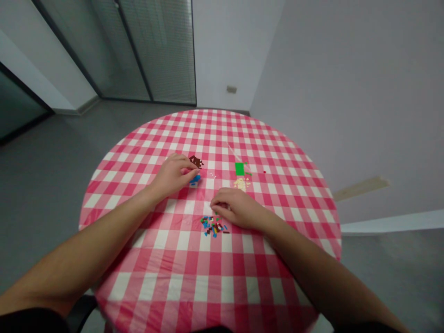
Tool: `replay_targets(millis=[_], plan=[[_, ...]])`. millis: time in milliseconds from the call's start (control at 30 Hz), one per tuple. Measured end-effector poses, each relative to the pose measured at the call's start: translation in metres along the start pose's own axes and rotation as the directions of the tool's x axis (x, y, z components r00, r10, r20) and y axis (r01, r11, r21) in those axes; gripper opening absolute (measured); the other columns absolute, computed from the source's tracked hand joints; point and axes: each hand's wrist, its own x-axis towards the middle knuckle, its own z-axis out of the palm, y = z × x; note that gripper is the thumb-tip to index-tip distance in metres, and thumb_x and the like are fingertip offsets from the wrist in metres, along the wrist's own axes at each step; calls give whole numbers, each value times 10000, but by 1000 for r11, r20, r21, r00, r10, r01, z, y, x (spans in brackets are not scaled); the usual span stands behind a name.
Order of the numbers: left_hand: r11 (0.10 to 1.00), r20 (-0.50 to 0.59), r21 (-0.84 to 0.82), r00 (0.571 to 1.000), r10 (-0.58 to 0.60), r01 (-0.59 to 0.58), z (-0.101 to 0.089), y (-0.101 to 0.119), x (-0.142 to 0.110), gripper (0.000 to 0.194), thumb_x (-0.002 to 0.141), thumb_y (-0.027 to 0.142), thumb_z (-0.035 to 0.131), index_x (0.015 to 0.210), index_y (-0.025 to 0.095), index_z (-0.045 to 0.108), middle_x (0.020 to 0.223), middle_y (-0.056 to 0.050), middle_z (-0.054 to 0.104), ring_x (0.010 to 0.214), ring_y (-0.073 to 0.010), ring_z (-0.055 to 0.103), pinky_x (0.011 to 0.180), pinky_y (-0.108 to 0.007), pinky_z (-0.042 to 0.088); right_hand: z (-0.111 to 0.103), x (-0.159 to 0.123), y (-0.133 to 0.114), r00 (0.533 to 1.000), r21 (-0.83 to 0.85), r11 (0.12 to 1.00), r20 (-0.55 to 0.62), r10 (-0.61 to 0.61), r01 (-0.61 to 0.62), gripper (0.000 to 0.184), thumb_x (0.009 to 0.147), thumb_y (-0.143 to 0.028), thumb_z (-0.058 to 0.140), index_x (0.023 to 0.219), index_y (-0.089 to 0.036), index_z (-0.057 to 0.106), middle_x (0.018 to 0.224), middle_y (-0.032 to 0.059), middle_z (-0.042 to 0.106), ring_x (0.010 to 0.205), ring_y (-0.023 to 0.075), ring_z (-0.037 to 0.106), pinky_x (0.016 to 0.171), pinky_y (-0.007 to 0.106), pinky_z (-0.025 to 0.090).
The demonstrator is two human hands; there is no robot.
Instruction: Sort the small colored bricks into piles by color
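Note:
My left hand (pixel 176 172) is over the left part of the table, thumb and fingertips drawn close together. It is between a pile of dark brown toy bricks (pixel 196 161) and a small group of blue bricks (pixel 194 180). Whatever its fingertips may hold is too small to make out. My right hand (pixel 237 206) has curled fingers and rests just above a mixed pile of small bricks (pixel 212 226) in blue, brown, green and other colours. Its fingers hide whatever may be inside them.
A checked red-and-white cloth (pixel 187 282) covers the round table. Past my right hand are cream bricks (pixel 240 183), green bricks (pixel 239 169) and a tiny red piece (pixel 264 172). A few tiny white pieces (pixel 212 175) lie between the hands. A wall (pixel 360 101) stands to the right.

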Motion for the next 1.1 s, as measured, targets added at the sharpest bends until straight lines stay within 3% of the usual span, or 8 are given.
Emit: replay_targets(millis=[133,300,533,700,800,933,1100], plan=[[962,26,-195,979,201,-192,7,24,-9,149,903,320,669,856,208,756,818,-38,722,815,-192,633,796,-352,476,1,1,6,955,284,953,-238,177,-106,99,910,-216,605,923,-189,700,848,42,725,730,151,631,680,289,478],[919,65,-315,960,271,-238,15,45,-17,127,936,265,624,908,206,734,842,-45,739,805,-181,642,807,-358,482,11,4,12,891,645,758,-282,356,-99,186,808,-293,729,886,-206,584,751,-10,644,624,123,592,575,259,476],[930,100,-313,967,234,-193,17,46,-18,126,928,292,637,891,221,735,829,-42,748,788,-191,647,803,-371,481,13,7,15,879,740,658,-214,426,-139,303,758,-377,779,830,-217,532,689,-30,626,584,120,608,555,264,513],[942,93,-264,967,238,-207,12,43,-16,171,952,284,600,907,208,746,862,-50,758,823,-190,646,814,-356,476,15,8,15,869,753,644,-221,443,-136,247,769,-328,745,838,-216,536,676,-32,627,586,125,626,574,274,530],[975,104,-179,983,154,-134,2,29,-9,234,962,323,562,888,211,754,892,-61,763,874,-212,650,847,-368,475,16,8,13,856,742,654,-237,459,-145,210,777,-300,724,863,-213,554,673,-30,626,580,122,611,562,269,517],[996,61,-65,997,-57,61,-13,-2,0,286,921,389,576,856,188,769,893,-84,763,856,-226,652,808,-348,477,16,7,11,845,756,637,-236,479,-150,226,767,-306,722,893,-207,562,724,-20,632,599,121,612,566,273,528],[957,121,65,950,-288,282,-20,-27,6,284,850,394,613,902,193,806,855,-75,766,739,-217,637,651,-300,440,16,7,12,847,754,638,-230,479,-156,233,772,-304,719,919,-204,568,743,-15,633,610,121,617,566,272,535]])
